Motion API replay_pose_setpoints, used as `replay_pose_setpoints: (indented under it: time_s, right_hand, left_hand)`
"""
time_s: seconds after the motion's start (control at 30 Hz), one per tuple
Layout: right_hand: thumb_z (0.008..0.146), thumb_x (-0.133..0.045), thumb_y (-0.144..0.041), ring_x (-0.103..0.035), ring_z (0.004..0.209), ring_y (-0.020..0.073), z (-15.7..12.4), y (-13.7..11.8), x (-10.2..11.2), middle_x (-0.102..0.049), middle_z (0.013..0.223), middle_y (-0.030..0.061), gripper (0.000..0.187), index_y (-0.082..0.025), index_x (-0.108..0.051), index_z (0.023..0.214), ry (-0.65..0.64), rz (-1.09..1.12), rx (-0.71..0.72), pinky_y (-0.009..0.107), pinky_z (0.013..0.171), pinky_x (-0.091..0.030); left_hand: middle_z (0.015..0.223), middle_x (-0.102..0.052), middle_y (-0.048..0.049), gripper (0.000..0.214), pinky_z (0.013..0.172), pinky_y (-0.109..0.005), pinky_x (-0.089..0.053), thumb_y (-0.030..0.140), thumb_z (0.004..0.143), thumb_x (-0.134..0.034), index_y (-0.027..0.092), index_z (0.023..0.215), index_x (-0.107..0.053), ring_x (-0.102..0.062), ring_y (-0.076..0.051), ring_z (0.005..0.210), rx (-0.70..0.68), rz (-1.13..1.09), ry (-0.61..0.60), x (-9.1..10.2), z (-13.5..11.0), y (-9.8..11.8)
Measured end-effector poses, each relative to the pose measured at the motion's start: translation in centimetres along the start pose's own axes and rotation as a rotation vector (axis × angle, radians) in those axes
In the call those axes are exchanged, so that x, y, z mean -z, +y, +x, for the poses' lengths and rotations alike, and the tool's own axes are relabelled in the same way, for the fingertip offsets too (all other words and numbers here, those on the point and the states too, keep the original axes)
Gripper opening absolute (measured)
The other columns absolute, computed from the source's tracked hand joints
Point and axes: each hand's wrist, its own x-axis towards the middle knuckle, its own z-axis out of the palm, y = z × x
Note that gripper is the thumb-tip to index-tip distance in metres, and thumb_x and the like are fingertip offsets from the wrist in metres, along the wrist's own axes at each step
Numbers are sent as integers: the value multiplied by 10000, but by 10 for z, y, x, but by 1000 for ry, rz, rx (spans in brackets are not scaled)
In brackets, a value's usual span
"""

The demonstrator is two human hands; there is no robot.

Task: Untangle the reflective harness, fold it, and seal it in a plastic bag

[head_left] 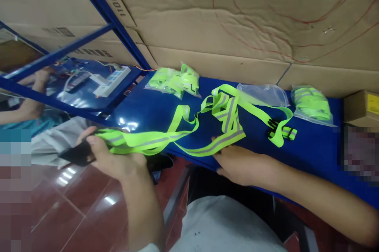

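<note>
Fluorescent yellow-green reflective straps [148, 141] with a grey stripe stretch from my left hand across to a loose heap on the blue table. My left hand [111, 159] is closed round their gathered end, together with a flat black piece [77, 152]. At the table's front edge, my right hand [233, 163] has its fingers around the lower run of strap; they are partly hidden behind it. Black buckles [272, 125] lie on the strap's far end, to the right of the heap.
Bagged yellow-green straps [174, 80] lie at the back left, another filled bag [310, 104] at the back right. Between them is a clear plastic bag [263, 93]. A cardboard box [359, 108] stands far right. Beyond the blue frame [114, 27], another person's arm [32, 102] reaches over a table.
</note>
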Motion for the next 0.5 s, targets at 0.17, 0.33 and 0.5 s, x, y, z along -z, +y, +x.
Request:
replay_pose_setpoints:
  time_s: [0.17, 0.33, 0.5]
  right_hand:
    - [1073, -551, -426, -788, 1030, 190, -11, 10, 78, -824, 1161, 86, 376, -181, -789, 1226, -526, 546, 440, 280, 910, -602]
    - [1093, -485, -561, -671, 1283, 286, 97, 8, 60, -689, 1455, 156, 519, -174, -674, 1382, 238, 14, 62, 415, 1051, -515]
    - [1023, -582, -258, -707, 1192, 347, 164, 19, 23, -786, 1210, 185, 252, -148, -790, 1113, 243, -176, -16, 538, 1137, -395]
  left_hand:
    - [644, -507, 49, 410, 536, -277, -341, 605, 843, -780, 246, 954, -614, -472, -147, 544, -94, -160, -63, 10, -20, -3]
    - [617, -573, 64, 474, 533, -285, -418, 671, 836, -786, 241, 947, -622, -509, -152, 513, -116, -131, -139, 14, -32, -1]
    - [612, -633, 55, 433, 580, -317, -494, 639, 853, -829, 247, 933, -664, -580, -173, 532, -167, -174, -190, 25, -43, 11]
